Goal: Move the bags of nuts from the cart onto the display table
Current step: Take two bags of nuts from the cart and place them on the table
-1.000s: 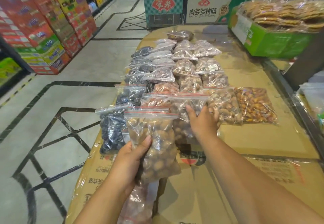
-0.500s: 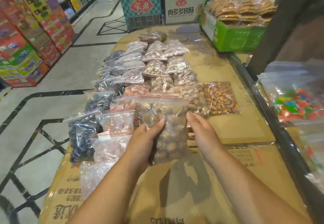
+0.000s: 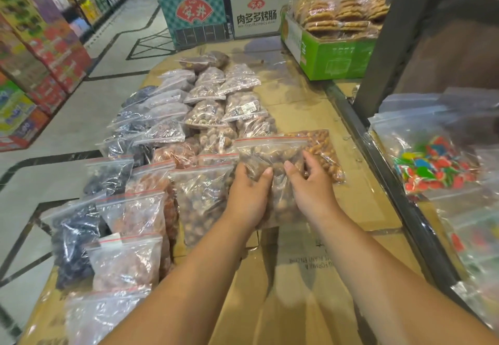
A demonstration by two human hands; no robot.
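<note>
A clear zip bag of brown nuts [image 3: 272, 155] lies on the cardboard-covered display table [image 3: 302, 258], between my two hands. My left hand [image 3: 249, 196] grips its left side, thumb on top. On its right side rests my right hand [image 3: 310, 185], fingers curled over the plastic. The bag partly covers a bag of orange-brown nuts [image 3: 325, 150]. Rows of several more bags of nuts and dark dried fruit [image 3: 205, 117] fill the table's left half. The cart is not in view.
A green box of packed biscuits [image 3: 334, 55] stands at the table's far right. A dark metal post [image 3: 383, 39] and a shelf with bags of coloured candy [image 3: 434, 166] border the right edge. Freezers [image 3: 229, 7] stand beyond; the aisle floor runs along the left.
My hands carried the bag of nuts from the left rows to the right and forward, setting it down beside the orange-brown bag. The view has swung right, showing the candy shelf.
</note>
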